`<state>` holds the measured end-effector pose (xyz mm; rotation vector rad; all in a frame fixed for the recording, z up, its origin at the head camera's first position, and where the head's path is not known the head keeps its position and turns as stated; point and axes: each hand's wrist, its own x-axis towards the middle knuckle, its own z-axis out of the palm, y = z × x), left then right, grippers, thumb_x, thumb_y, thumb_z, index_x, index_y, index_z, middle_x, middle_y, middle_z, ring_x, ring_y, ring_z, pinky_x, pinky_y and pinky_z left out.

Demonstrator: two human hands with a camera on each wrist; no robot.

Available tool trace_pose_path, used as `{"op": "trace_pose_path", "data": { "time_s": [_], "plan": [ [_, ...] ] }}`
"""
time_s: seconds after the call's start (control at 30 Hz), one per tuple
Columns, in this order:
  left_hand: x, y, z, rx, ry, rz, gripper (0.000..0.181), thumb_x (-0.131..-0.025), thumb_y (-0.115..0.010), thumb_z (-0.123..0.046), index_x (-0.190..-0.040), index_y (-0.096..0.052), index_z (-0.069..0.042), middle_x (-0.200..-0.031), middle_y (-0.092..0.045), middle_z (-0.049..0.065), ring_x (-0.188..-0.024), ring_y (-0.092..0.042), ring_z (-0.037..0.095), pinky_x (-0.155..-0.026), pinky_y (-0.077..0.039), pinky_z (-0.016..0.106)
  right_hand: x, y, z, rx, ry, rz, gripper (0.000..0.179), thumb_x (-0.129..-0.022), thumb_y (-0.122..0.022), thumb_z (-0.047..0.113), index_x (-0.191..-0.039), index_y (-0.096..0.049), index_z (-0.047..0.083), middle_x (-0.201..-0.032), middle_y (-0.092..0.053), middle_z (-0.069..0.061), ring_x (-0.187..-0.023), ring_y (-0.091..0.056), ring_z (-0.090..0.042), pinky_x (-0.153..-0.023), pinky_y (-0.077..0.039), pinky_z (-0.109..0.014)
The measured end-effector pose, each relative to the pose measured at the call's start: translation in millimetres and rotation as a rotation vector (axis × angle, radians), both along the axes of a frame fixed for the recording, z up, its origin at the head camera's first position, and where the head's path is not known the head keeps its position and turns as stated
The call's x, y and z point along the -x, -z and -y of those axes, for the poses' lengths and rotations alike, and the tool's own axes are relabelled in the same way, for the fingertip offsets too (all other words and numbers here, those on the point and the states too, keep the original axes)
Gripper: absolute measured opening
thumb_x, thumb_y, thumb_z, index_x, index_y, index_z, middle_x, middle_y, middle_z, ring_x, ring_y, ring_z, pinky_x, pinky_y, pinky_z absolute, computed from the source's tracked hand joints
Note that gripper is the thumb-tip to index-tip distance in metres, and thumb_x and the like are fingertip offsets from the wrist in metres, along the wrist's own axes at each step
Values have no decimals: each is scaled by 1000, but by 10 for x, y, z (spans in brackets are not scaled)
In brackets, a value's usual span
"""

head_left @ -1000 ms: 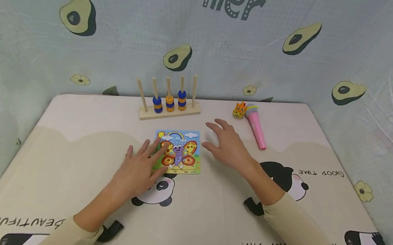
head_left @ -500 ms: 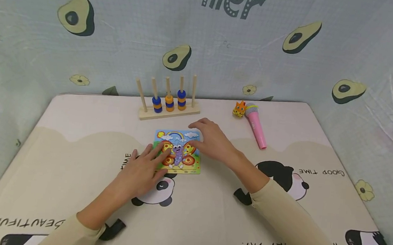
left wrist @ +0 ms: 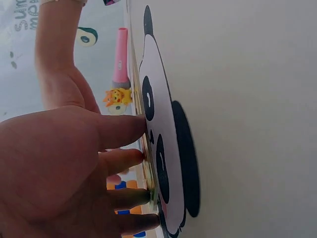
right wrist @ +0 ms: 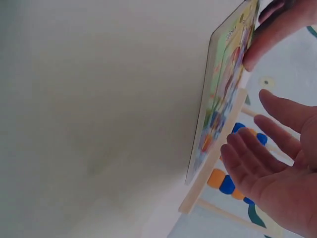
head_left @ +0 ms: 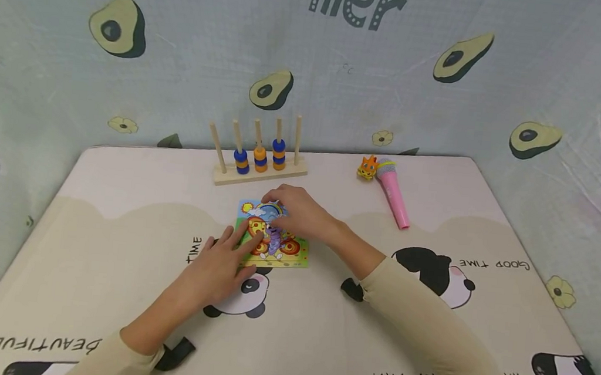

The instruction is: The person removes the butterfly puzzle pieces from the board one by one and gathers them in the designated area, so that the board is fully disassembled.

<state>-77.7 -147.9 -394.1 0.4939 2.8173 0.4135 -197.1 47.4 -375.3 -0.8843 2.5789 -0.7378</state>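
Observation:
A square butterfly picture puzzle (head_left: 292,260) lies flat on the table in the head view, its upper right covered. My left hand (head_left: 211,272) rests on its left side with the fingers spread and nearly straight. The left wrist view has the left thumb (left wrist: 124,131) and fingertips at the board's near edge. Over the upper right part of the puzzle hovers my right hand (head_left: 304,212), thumb and fingers apart. In the right wrist view this hand (right wrist: 277,181) holds nothing, its fingers loosely bent beside the board's face (right wrist: 225,82).
Behind the puzzle stands a wooden peg rack (head_left: 259,176) with blue and orange beads on three of its pegs. A pink toy microphone (head_left: 395,201) and a small orange animal figure (head_left: 368,167) lie at the back right. A panda-print cloth (head_left: 124,268) covers the table.
My right hand has moved left, from beside the puzzle to above its upper right part. The left hand has stayed almost in place on the left side.

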Motion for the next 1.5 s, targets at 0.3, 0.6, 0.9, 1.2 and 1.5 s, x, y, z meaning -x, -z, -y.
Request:
{"op": "trace_pose_path", "data": {
  "time_s": [0.3, 0.6, 0.9, 1.2, 1.5],
  "plan": [
    [-22, 48, 17, -17, 6, -8, 63, -105, -61, -34, -162, -40, -15, -171, -22, 23, -152, -29, 55, -113, -30, 78, 42, 72, 189, -56, -46, -19, 46, -96, -76, 20, -140, -65, 12, -136, -65, -6, -126, -59, -21, -111, -49, -36],
    [-13, 55, 28, -6, 13, -24, 63, -105, -61, -35, -161, -41, -16, -172, -21, 23, -152, -28, 55, -114, -30, 77, 112, 107, 276, -70, -53, -49, 43, -95, -77, 18, -136, -66, 12, -134, -68, -4, -128, -58, -21, -117, -43, -39],
    [-10, 47, 42, -20, 20, -31, 58, -107, -58, -29, -161, -42, -17, -172, -21, 22, -152, -29, 54, -114, -29, 77, 154, 127, 311, -34, -50, -39, 41, -93, -77, 14, -133, -69, 11, -123, -70, -3, -117, -62, -18, -107, -50, -34],
    [-5, 67, 47, -24, 17, -16, 58, -106, -58, -29, -161, -42, -17, -172, -21, 22, -153, -28, 54, -115, -29, 77, 152, 134, 328, -57, -67, -42, 43, -94, -77, 17, -136, -68, 13, -126, -67, -3, -118, -60, -18, -104, -52, -32],
    [-13, 59, 50, -20, 22, -32, 58, -106, -59, -28, -160, -43, -16, -171, -23, 23, -152, -30, 54, -114, -30, 76, 175, 143, 384, -88, -96, -68, 50, -91, -82, 32, -137, -68, 15, -129, -66, -2, -119, -58, -20, -104, -51, -33]
  ]
}}
